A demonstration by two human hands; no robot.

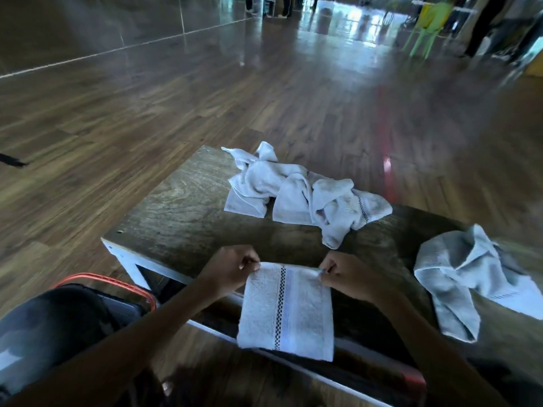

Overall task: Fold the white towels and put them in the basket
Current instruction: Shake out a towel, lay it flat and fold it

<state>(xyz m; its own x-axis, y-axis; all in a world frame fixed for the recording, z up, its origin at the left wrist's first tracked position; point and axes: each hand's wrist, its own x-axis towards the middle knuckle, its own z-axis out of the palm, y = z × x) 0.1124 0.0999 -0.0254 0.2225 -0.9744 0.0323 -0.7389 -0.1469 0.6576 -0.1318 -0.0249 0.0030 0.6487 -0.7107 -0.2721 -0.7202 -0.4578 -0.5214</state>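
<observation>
A white towel [286, 311] with a checked stripe hangs folded over the near edge of the low wooden table [176, 218]. My left hand [232, 267] pinches its top left corner and my right hand [342, 274] pinches its top right corner. A crumpled heap of white towels [299, 192] lies at the far middle of the table. Another crumpled white towel [470, 277] lies at the table's right end. The basket [117, 284], with an orange rim and dark inside, sits on the floor at lower left, partly hidden by my left arm and knee.
Wooden plank floor [147, 113] surrounds the table. A green plastic chair [426, 27] and standing people's legs are far back at the top right. A red line [388, 160] runs along the floor behind the table.
</observation>
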